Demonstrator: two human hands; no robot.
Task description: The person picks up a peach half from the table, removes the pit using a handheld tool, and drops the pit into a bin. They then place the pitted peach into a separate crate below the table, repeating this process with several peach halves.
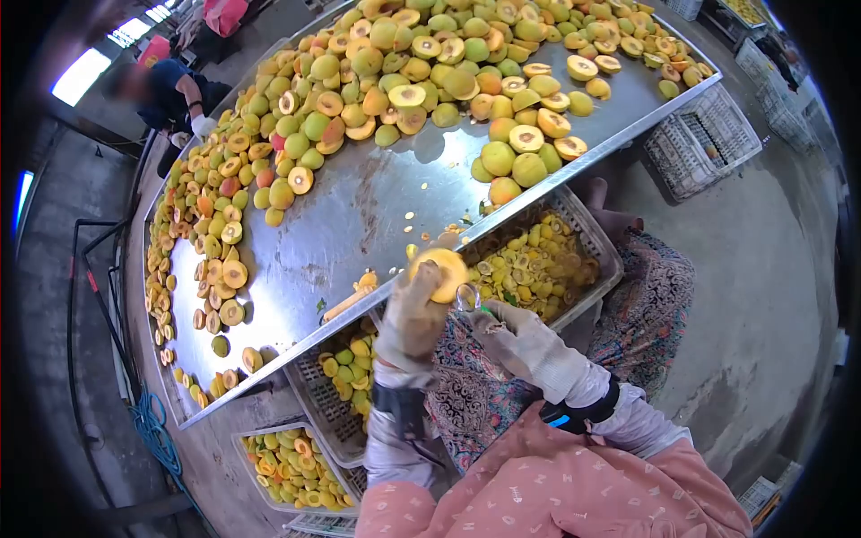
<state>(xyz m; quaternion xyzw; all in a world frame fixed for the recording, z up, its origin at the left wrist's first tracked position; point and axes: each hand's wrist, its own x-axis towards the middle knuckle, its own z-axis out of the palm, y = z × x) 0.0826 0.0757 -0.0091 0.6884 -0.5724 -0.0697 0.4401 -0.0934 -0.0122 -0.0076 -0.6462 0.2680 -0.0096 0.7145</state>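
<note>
My left hand (411, 325), in a soiled work glove, is closed around a yellow peach half (441, 274) near the table's front edge. The cut face is turned up and shows orange flesh with a darker centre. Just to the right, my gloved right hand (527, 348) grips a pitting tool (467, 297) with a shiny metal loop and a bit of green at its handle. The loop is right beside the peach half. Most of the tool's handle is hidden in my fingers.
Many whole and halved peaches (377, 63) lie on the metal table (377, 197). Below its edge are a crate of cut pieces (529, 269) and another of peach halves (296, 466). An off-white crate (704, 143) stands right. A person (184, 99) works at the far left.
</note>
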